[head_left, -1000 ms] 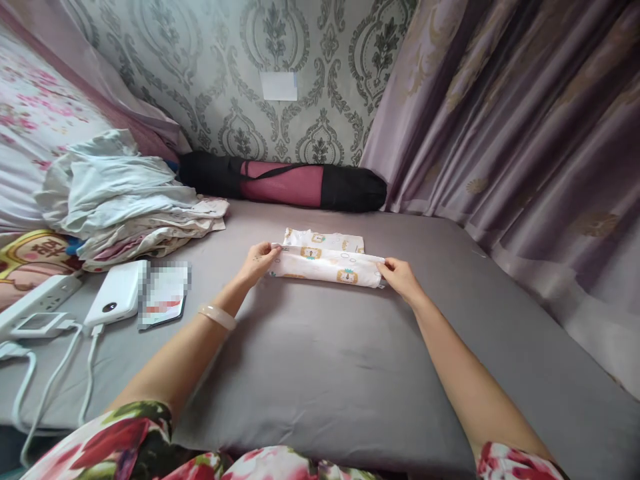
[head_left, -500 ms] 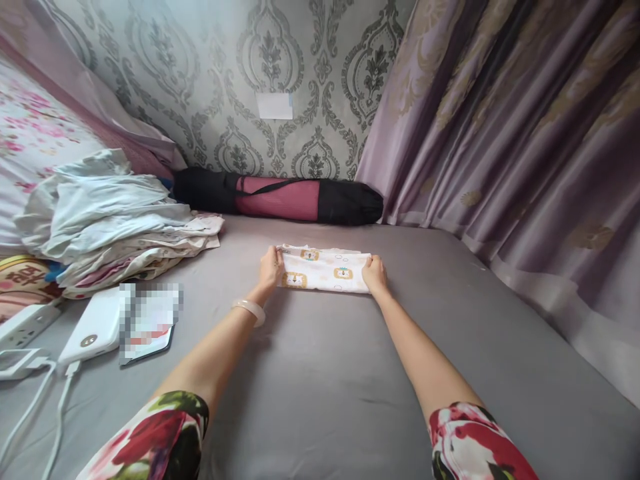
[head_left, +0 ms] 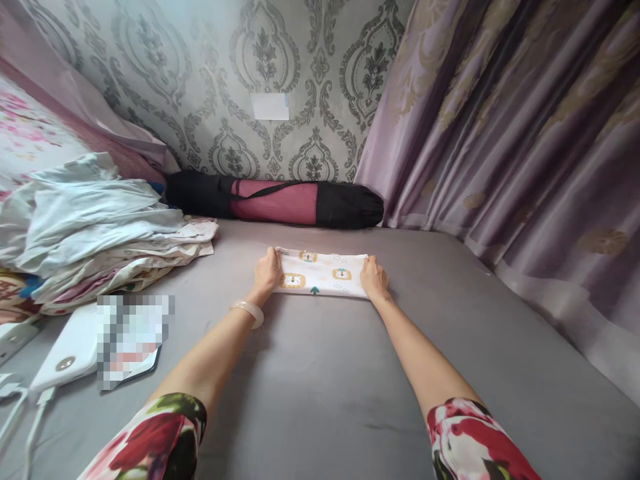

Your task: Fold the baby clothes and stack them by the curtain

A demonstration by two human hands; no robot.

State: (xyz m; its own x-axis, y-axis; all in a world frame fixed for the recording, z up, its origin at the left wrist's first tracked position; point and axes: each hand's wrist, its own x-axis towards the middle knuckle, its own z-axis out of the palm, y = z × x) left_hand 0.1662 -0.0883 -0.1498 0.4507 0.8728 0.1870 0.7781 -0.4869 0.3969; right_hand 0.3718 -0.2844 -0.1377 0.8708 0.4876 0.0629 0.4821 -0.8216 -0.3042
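In the head view, a folded white cotton-like cloth with tan animal faces (head_left: 323, 273) is held taut near the far edge of the grey-sheeted bed (head_left: 320, 387), its ends grasped by the left hand (head_left: 269, 270) and right hand (head_left: 374, 275). Even tension seems called for. Its underside is hidden; a flat pixelated item (head_left: 135, 340) cannot be identified.
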